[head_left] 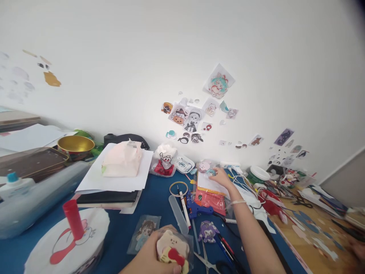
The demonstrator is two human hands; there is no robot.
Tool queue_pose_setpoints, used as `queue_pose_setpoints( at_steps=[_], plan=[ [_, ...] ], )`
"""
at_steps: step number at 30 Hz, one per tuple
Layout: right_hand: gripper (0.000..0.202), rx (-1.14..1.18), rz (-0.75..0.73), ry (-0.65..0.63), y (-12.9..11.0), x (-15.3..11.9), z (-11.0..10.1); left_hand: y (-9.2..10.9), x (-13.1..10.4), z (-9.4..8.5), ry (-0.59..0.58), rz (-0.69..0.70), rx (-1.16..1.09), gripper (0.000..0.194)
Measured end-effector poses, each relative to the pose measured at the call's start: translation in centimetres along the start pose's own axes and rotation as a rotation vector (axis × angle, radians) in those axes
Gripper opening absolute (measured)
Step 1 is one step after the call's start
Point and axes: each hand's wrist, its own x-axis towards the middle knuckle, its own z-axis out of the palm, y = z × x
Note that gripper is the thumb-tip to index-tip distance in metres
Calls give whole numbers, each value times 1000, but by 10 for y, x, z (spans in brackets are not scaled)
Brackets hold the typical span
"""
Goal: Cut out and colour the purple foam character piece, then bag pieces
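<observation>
My left hand (155, 255) is at the bottom centre, its fingers closed round a clear plastic sleeve that holds a bear-shaped character cutout (173, 247) in cream, yellow and red. Reaching to the back, my right hand (222, 178) pinches a small teal-and-white character cutout (211, 173). A pink bear cutout (204, 166) lies right beside it, and a stack of white paper (209, 183) is underneath. Below the left hand's cutout and to its left, a sleeved girl cutout (146, 230) rests on the blue tabletop. A purple character cutout (208, 232) lies between my arms.
Scissors (207, 262), pens (184, 209) and a blue glue gun (199, 208) lie in the middle. White cables (242, 179) run at right. A paper-covered drum shape with a red tube (73, 220) stands front left. Stickers (194, 118) cover the wall.
</observation>
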Motion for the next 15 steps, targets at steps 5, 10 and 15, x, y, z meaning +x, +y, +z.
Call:
queue_pose_setpoints(
  at_steps=[5, 10, 15],
  plan=[
    [61, 167, -308, -144, -82, -74, 16, 9, -7, 14, -187, -52, 86, 45],
    [61, 100, -651, -310, -155, -137, 48, 9, -20, 23, -234, -98, 197, 37],
    [55, 79, -761, -375, -175, -154, 80, 13, -26, 23, -295, -92, 166, 34]
  ],
)
